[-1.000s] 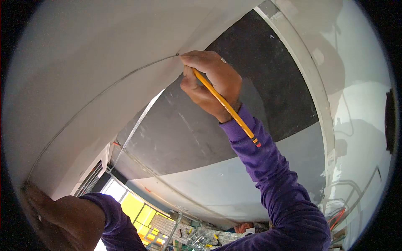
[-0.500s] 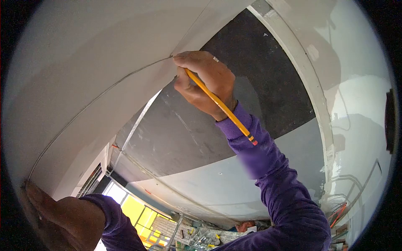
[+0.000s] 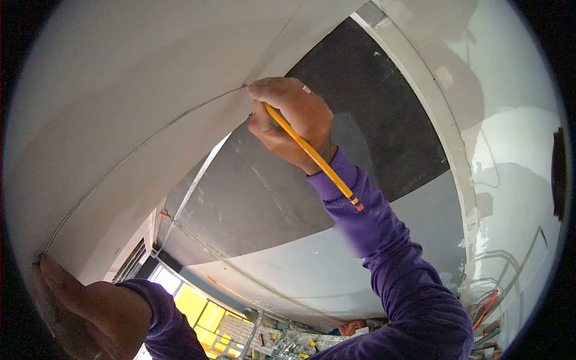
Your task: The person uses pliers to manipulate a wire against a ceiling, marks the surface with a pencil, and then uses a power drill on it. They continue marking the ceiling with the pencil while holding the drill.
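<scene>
1. The right arm is reaching up from the lower right, its purple sleeve (image 3: 390, 252) bending at the elbow and the wrist leaning left.
2. The right hand (image 3: 298, 120) is hanging high, just beside the edge of the pale panel (image 3: 114, 114), in front of the dark patch (image 3: 246, 186) of wall.
3. Its fingers are curling closed and pinching the pencil (image 3: 312, 155), which is slanting across the hand with its eraser (image 3: 360, 207) pointing down over the sleeve; the pencil's point is hiding among the fingers.
4. The string (image 3: 144, 143) is running across the panel in a curve, its upper end meeting the right fingertips, its lower end meeting the left hand (image 3: 99, 309).
5. The left hand is sitting low at the left edge of the view, its wrist bending toward the panel. Shadow is covering its fingers, so I cannot tell whether they are pinching or just pressing.
</scene>
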Demonstrator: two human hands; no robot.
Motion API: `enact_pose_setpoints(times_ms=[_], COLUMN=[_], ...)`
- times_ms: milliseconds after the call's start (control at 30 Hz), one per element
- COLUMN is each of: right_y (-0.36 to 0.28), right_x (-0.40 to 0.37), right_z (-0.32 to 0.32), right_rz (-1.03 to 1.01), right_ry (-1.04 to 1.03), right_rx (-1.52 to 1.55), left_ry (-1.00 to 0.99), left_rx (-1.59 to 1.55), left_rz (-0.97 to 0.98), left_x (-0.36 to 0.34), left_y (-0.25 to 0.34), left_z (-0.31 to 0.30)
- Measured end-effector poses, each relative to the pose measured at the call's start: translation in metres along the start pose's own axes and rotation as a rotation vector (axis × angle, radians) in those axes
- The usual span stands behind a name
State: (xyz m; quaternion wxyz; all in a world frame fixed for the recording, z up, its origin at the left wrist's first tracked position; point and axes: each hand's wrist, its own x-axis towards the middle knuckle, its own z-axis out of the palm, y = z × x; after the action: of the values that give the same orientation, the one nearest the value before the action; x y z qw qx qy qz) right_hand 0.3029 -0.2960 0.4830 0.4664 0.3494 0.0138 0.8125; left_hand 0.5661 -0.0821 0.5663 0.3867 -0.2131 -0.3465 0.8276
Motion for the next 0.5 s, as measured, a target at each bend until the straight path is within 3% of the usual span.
enact_pose_setpoints(times_ms=[167,333,500], right_y=[0.0,0.006,0.014], right_x=[-0.002,0.013,0.037], right_z=[0.0,-0.009,-0.027], right_rz=[-0.007,-0.059,-0.124], right_ry=[-0.019,0.064,0.07], right_rx=[-0.032,-0.05,-0.111], left_ry=[-0.093,-0.295,-0.341], left_rx=[0.196,0.603,0.517], left_rz=[-0.066,-0.049,0.022], left_x=[-0.011,-0.027,-0.034], left_y=[0.005,0.015,0.007], left_z=[-0.012,-0.022,-0.02])
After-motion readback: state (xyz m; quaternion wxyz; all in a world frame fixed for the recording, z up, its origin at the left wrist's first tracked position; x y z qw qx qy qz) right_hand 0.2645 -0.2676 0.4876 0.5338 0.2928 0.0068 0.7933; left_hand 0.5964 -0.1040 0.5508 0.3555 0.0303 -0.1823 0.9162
